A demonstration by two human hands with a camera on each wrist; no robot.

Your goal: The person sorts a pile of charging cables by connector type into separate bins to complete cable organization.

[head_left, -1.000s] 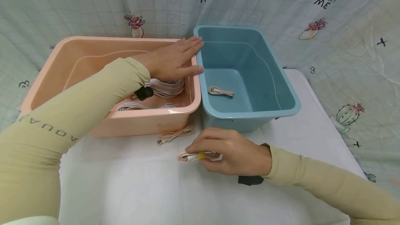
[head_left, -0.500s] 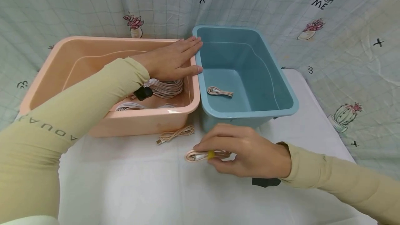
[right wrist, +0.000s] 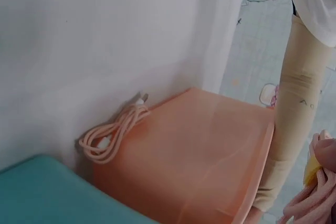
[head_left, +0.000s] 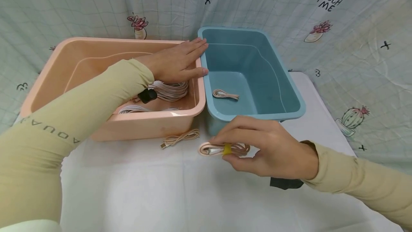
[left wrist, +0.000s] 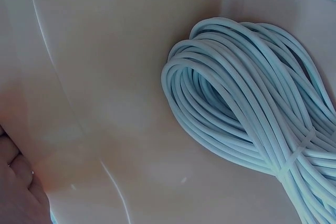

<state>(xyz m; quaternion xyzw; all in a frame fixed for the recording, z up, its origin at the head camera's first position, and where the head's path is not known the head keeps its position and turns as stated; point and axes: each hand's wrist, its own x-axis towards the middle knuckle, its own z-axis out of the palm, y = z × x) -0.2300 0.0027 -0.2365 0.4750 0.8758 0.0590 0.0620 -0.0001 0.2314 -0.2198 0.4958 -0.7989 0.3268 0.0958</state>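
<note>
In the head view my right hand point(head_left: 267, 149) pinches a coiled pink charging cable point(head_left: 207, 149) bound with a yellow tie, held just in front of the blue bin point(head_left: 257, 118). My left hand point(head_left: 180, 62) lies with straight fingers across the touching rims of the peach bin point(head_left: 145, 128) and the blue bin. Beneath that hand, inside the peach bin, sits a thick coil of pale cable point(left wrist: 236, 98), tied round its middle. One small coiled cable point(head_left: 225, 95) lies on the blue bin's floor. Another pink cable point(head_left: 180, 138) rests on the table against the peach bin's front.
A white cloth covers the table point(head_left: 128, 189). More white cable point(head_left: 133, 109) lies near the peach bin's front wall. Behind both bins hangs a patterned curtain point(head_left: 244, 3), which also runs down the right side.
My right hand has moved right and lifted the yellow-tied charging cable up from the table toward the blue bin. The left hand stays on the rims.
</note>
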